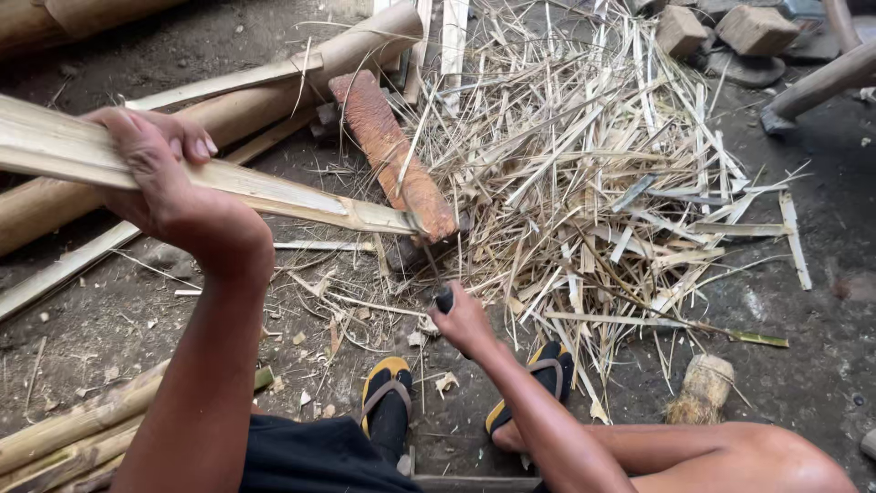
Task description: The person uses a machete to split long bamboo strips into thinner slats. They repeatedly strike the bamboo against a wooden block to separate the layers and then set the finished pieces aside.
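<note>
The left hand [164, 178] is clenched around a split bamboo slat [228, 183]. The fingers [187, 137] wrap over the upper edge of the slat, and the slat passes under the palm. From the fingers, the slat extends in both directions: one end leaves the view at the left edge, the other tapers away to the right and ends against a reddish-brown wooden block [397, 155].

The right hand [465, 319] is closed around the dark handle of a knife [444, 299]. The blade runs up and away from the fingers toward the tapered tip of the slat; the blade is thin and partly lost among the debris, so exact contact with the slat cannot be confirmed.

Beyond the right fingers, on the far side of the block, lies a pile of bamboo shavings and strips [602, 183]. Beyond the left fingers lie whole bamboo poles [274, 91] on the dirt ground [109, 319]. Nearer to the person than the right hand, two feet in black-and-yellow sandals [388, 397] rest on the ground. Further bamboo poles [73, 429] lie below the left forearm.
</note>
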